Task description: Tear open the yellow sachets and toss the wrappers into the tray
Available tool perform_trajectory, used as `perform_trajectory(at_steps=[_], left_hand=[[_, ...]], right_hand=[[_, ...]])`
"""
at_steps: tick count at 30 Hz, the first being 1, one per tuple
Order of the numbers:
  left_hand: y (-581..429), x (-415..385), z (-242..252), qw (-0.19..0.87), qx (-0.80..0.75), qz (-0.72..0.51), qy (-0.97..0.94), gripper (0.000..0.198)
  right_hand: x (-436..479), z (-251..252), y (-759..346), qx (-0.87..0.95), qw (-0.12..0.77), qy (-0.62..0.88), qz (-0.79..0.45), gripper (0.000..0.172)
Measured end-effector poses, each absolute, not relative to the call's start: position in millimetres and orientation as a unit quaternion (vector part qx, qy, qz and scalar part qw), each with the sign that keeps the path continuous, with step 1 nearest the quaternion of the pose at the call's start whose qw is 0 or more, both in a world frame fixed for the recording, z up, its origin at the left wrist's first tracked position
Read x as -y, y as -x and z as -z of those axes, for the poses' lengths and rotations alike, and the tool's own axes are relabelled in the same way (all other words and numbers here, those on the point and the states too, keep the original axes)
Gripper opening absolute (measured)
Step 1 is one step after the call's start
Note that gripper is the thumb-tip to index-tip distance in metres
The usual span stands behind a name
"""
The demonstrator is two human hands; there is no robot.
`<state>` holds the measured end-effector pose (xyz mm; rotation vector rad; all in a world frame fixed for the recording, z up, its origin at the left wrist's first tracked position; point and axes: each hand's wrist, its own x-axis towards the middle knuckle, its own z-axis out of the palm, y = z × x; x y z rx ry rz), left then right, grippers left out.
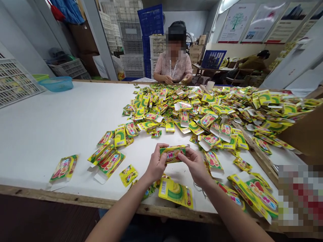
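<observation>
Between my two hands is a small yellow-and-green candy box (pixel 173 154), held level above the white table (pixel 83 124). My left hand (pixel 158 164) grips its left end, thumb on the printed front. The right end is pinched by my right hand (pixel 195 164), whose thumb presses the front beside a white flap. Below my hands lies a yellow carton (pixel 176 192), with small candy packets (pixel 128 175) to its left. A group of boxes (pixel 110 164) with flaps out sits left of my left hand, and a single box (pixel 64 168) lies farther left.
A large heap of boxes and packets (pixel 184 111) covers the table's middle and right. A wooden strip (pixel 254 154) runs through the right side. Across the table sits a person (pixel 174 64) with hands near the heap. A blue basin (pixel 56 84) and white crate (pixel 16 82) stand at left.
</observation>
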<state>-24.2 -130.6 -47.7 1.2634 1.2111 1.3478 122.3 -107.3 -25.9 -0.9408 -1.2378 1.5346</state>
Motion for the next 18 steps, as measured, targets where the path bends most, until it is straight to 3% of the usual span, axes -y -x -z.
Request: perform_trajectory(at_steps=[6, 9, 12, 15, 18], left_hand=[[26, 129, 45, 0.411, -0.539, -0.577, -0.457, 0.013], [26, 133, 43, 0.485, -0.482, -0.519, -0.512, 0.032], [26, 137, 43, 0.474, -0.461, -0.498, -0.562, 0.051], [24, 136, 46, 0.409, -0.489, -0.522, -0.567, 0.044], [22, 135, 49, 0.424, -0.496, -0.53, -0.543, 0.037]], right_hand=[[115, 34, -116, 0.586, 0.423, 0.401, -0.563, 0.032], [112, 37, -119, 0.542, 0.482, 0.439, -0.53, 0.035], [108, 35, -125, 0.524, 0.445, 0.42, -0.592, 0.038], [111, 31, -123, 0.524, 0.379, 0.368, -0.668, 0.037], [113, 33, -120, 0.52, 0.42, 0.379, -0.64, 0.037]])
